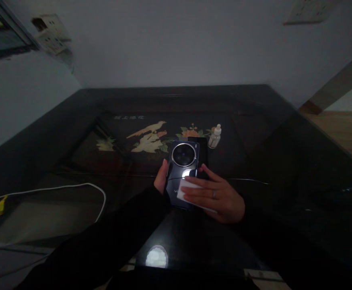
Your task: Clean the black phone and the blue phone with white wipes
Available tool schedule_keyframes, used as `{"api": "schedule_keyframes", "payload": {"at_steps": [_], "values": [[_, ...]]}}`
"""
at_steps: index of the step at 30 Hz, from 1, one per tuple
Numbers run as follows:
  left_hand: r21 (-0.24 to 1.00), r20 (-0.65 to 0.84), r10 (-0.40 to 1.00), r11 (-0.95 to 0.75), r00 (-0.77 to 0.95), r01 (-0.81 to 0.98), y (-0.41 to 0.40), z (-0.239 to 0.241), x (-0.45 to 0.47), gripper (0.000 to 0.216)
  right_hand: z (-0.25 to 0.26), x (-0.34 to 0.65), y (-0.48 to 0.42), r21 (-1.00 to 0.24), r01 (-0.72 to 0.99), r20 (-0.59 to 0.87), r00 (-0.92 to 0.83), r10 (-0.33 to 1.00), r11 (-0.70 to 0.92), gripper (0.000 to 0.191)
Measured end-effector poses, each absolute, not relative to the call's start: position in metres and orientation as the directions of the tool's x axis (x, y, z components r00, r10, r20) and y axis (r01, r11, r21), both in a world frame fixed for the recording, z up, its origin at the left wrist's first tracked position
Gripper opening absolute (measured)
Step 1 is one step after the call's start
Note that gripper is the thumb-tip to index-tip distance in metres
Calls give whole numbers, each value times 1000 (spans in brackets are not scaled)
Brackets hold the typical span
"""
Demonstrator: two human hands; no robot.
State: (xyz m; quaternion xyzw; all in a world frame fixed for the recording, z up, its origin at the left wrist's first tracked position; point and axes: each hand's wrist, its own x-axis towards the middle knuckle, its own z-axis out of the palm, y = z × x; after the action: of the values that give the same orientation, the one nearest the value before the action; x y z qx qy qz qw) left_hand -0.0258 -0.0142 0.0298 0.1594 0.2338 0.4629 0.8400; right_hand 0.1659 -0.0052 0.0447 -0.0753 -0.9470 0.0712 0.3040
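Note:
A dark smartphone (174,183) with a large round camera ring lies back side up, tilted a little, over the glossy black table. My left hand (161,177) grips its left edge, the thumb showing and the other fingers hidden. On the lower right of the phone's back, my right hand (221,197), with a ring on one finger, presses a folded white cloth or wipe (188,189) under its fingers. Beyond the phone, slightly to the right, a small dropper bottle (215,137) with a white top stands upright.
The black table (169,96) bears a bird-and-flower picture (148,139) and meets the wall at the back. A white cable (73,186) with a yellow tag (1,206) crosses the left side. Wall sockets (53,34) sit at upper left. A dark flat item (203,151) lies beside the phone.

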Motion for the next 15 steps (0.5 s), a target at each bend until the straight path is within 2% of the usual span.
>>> {"api": "schedule_keyframes", "payload": {"at_steps": [2,4,5,6,8,9,10,12,13,15], "values": [[490,-223,848,524,480,-697,-12,31,-27,74,43,159,-15,-226,-12,568,-814,121,974,37],[476,-189,837,535,513,-698,-10,30,-28,72,44,156,-24,-328,-114,599,-793,114,938,35],[467,-181,834,540,522,-701,-9,29,-28,70,46,157,-26,-411,-142,616,-771,160,900,34],[461,-186,829,548,528,-698,-10,28,-29,67,47,159,-27,-512,-135,630,-731,264,848,33],[468,-216,820,563,530,-681,-12,27,-27,60,49,165,-23,-714,-39,608,-529,592,699,33],[491,-226,822,559,522,-668,-14,27,-26,58,49,168,-19,-793,14,567,-350,745,610,33],[524,-223,830,544,510,-656,-16,28,-24,57,48,170,-13,-847,48,518,-148,842,529,33],[590,-180,843,504,506,-630,-20,30,-21,62,45,173,1,-892,61,452,156,878,448,32],[612,-154,842,492,517,-620,-22,32,-20,65,44,174,6,-895,62,444,221,868,442,33],[635,-122,821,497,558,-592,-26,33,-18,67,43,175,14,-886,99,463,234,855,452,33]]}}
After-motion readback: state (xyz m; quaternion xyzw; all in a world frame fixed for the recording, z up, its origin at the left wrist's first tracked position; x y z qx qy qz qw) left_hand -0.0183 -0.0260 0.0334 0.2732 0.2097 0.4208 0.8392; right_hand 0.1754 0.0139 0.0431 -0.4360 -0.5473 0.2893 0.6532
